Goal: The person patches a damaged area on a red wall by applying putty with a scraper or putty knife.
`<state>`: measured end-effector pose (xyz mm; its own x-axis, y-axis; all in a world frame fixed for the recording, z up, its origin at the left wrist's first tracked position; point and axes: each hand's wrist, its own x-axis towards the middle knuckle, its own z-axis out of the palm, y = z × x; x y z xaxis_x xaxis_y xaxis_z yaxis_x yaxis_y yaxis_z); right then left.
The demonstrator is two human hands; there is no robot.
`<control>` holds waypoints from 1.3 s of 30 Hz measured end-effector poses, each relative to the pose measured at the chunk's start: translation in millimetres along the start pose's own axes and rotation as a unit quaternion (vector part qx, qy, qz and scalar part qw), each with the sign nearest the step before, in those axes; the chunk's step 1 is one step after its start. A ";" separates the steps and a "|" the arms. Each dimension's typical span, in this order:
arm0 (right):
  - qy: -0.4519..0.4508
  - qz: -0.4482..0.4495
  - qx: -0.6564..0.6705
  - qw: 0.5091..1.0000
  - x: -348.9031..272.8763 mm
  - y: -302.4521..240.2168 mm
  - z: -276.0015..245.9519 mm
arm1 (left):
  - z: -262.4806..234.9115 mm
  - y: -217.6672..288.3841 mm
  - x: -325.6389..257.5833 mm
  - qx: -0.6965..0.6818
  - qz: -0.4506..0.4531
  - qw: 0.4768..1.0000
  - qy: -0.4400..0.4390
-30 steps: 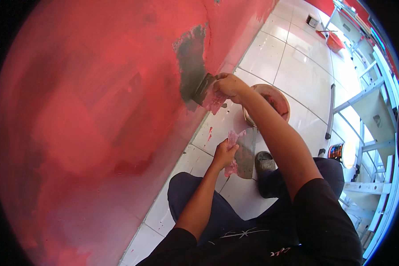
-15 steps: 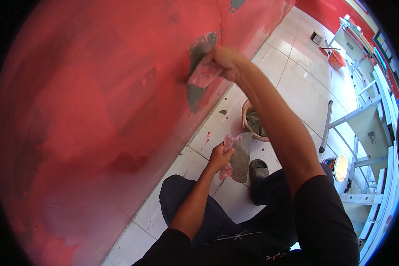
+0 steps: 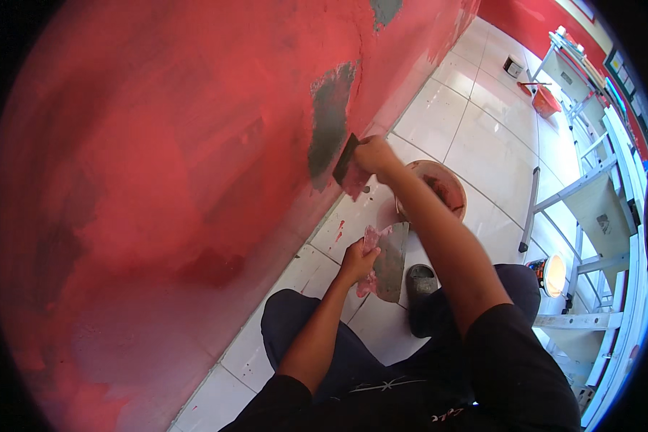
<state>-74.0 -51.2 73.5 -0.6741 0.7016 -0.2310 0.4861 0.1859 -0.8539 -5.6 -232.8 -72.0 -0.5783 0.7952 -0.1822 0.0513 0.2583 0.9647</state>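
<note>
My right hand (image 3: 376, 156) is closed on a putty knife (image 3: 352, 173), a broad scraper with a pinkish back and a dark grey edge. It hangs just off the red wall (image 3: 194, 165), beside the lower end of a patch of grey filler (image 3: 330, 119). My left hand (image 3: 358, 260) grips a second, wider scraper (image 3: 391, 263) by its pink-smeared edge, its grey metal blade held low over the floor. A round bucket (image 3: 453, 191) stands on the tiles, partly hidden behind my right forearm; its inside is reddish.
White floor tiles (image 3: 493, 137) with red and grey drips run along the wall. A smaller grey patch (image 3: 387, 10) shows higher up. On the right stand a metal ladder (image 3: 582, 324), a paint can (image 3: 552, 275), a red bucket (image 3: 546, 101) and a small dark-and-white can (image 3: 513, 66).
My right hand has drawn the putty knife down and away from the wall, uncovering the grey patch, now smoother and fuller. The left hand with its scraper stays nearly in place.
</note>
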 end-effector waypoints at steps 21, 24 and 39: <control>-0.104 -0.102 0.006 0.989 -3.1 -69.7 -114.1 | 7.3 10.1 26.4 -0.024 0.003 0.999 -0.025; -0.083 -0.109 -0.111 0.984 21.6 -10.6 -56.0 | 9.2 11.7 29.2 0.005 0.020 1.000 -0.018; -0.138 -0.040 0.427 0.892 -16.7 -112.7 -64.4 | -9.1 8.2 0.6 0.011 0.017 1.000 -0.013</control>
<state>-81.7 -39.5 203.6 -0.8568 0.4908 -0.1585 -0.0921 -0.4479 -0.8893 -12.9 -235.2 -62.5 -0.5544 0.8177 -0.1551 0.0889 0.2435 0.9658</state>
